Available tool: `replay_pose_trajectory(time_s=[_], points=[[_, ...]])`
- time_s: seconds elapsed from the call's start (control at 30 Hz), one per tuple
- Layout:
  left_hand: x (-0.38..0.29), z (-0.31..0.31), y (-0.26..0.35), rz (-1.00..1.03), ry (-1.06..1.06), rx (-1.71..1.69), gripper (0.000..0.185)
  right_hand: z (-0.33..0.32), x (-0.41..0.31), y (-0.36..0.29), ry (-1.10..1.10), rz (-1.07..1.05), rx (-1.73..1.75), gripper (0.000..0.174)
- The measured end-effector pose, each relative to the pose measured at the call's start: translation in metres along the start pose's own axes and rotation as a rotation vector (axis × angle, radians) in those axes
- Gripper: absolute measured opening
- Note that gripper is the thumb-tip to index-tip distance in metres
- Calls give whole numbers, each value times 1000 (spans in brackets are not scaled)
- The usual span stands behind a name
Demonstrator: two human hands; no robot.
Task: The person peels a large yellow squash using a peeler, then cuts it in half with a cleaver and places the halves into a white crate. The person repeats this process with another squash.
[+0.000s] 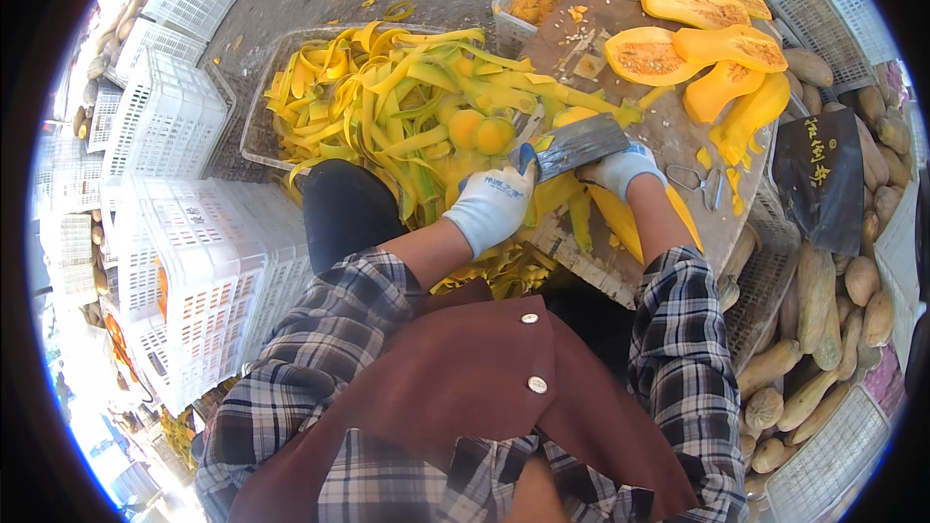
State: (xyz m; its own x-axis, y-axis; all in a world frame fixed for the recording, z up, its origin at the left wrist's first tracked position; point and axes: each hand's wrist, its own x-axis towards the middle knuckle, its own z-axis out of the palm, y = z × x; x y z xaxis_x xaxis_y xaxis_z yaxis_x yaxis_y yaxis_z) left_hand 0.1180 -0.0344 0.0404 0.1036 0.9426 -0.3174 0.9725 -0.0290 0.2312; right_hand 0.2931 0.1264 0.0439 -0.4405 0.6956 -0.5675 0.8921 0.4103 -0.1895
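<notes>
My left hand [494, 200], in a white glove with blue fingertips, grips the handle end of a broad cleaver [581, 147]. The dark, wet blade points right and slightly away from me. My right hand [625, 167], gloved too, is partly behind the blade's far end, over yellow squash; its fingers are mostly hidden. A peeled yellow squash [679, 214] lies beneath my right forearm on a worn wooden board [716, 232]. Halved orange squashes [647, 54] rest farther back on the board. A metal peeler [701, 185] lies right of my right hand.
A clear plastic bin [254, 127] heaped with peel strips [370, 94] stands left of the board. Behind is a tub [508, 11] of orange pulp. Stacked white crates [211, 232] rise at left. Unpeeled squashes [814, 298] and a black bag [821, 178] bearing writing lie at right.
</notes>
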Motion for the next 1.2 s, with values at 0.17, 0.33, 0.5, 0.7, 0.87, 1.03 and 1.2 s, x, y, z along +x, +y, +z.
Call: replay_pose_trajectory(time_s=[0.17,0.33,0.5,0.7,0.87,1.03,1.2], points=[[13,-14,-7,-10,-77,-52,60,-5,-1,1,-1,48,4,76],[72,-21,-8,12,-72,-58,62,-2,-1,-4,15,84,-21,104],[81,-12,-17,-79,17,-214,55,0,7,6,-20,75,23,105],[29,19,8,-153,34,-253,69,17,45,51,-13,0,354,102],[21,19,14,-69,-23,-174,73,50,63,69,-34,-165,939,72],[39,7,7,-50,-51,-156,71,44,57,67,49,-164,794,75],[97,-17,15,-73,-10,-149,67,22,39,53,-39,-5,614,90]])
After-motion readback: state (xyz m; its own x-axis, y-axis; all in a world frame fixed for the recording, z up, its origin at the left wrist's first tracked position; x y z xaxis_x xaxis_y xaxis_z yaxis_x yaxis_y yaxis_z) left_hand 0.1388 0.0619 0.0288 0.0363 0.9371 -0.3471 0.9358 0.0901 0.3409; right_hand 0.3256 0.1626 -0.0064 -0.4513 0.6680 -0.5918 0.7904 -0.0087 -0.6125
